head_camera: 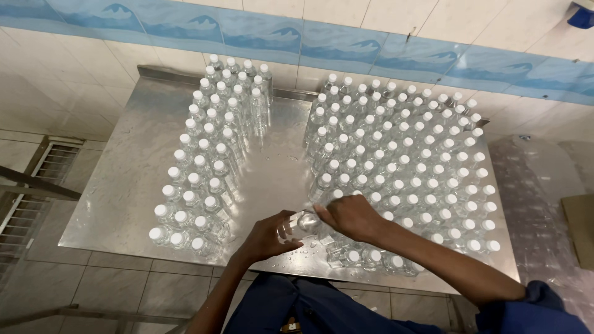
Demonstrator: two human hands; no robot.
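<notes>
At six o'clock on the steel surface (124, 185), seen from the head camera, both hands meet over one small clear bottle (304, 222) lying tilted, its neck toward three o'clock; the left hand (267, 238) has its fingers curled round the bottle's body, pinching it steady, while the right hand (354, 216) closes its fingers over the neck end, hiding whether a cap sits there; droplets of water lie on the metal just beneath. Toward ten o'clock stands a narrow block of capped bottles (207, 161), white tops up, in slanting rows; toward two o'clock a wider block of capped bottles (408, 161) fills the far right side, its nearest bottles touching the right wrist. A bare lane runs between the blocks toward twelve o'clock. To do this well, I judge, the left grip should stay firm on the wet plastic; the right forearm should stay lifted clear of the standing bottles beside it, since one nudge could topple a row.
</notes>
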